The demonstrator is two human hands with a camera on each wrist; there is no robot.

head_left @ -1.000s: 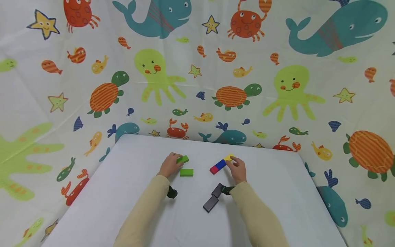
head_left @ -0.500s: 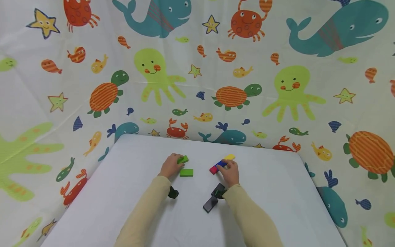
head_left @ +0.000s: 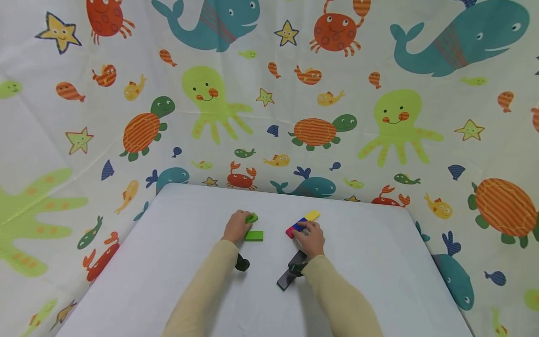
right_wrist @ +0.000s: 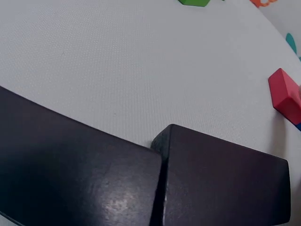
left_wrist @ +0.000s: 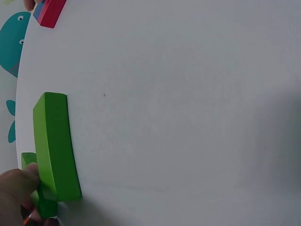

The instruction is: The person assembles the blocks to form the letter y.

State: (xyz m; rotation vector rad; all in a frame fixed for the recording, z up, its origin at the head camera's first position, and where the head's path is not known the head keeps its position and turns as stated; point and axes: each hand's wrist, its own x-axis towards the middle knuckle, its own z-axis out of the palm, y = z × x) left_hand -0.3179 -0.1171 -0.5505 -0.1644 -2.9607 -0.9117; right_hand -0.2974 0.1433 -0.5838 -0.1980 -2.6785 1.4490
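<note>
Reference item: the blue block (head_left: 299,224), lying on the white table (head_left: 134,285). The red block (head_left: 289,232) adjoins its near end; the yellow block (head_left: 313,215) adjoins its far end. All three form one slanting row.

The left hand (head_left: 237,227), left of the blue block, pinches the far green block (head_left: 252,218) between thumb and fingers. The near green block (head_left: 254,236) lies left of and slightly nearer than the blue block, just beside the left hand.

The right hand (head_left: 312,238) extends to the blue block with bent fingers at its near end; whether the fingers grip or merely touch cannot be told. Two dark blocks (right_wrist: 225,179) lie nearer the person than the blue block, end to end, slightly offset. Beyond the blue block rises a cloth (head_left: 273,107) printed with sea animals.
</note>
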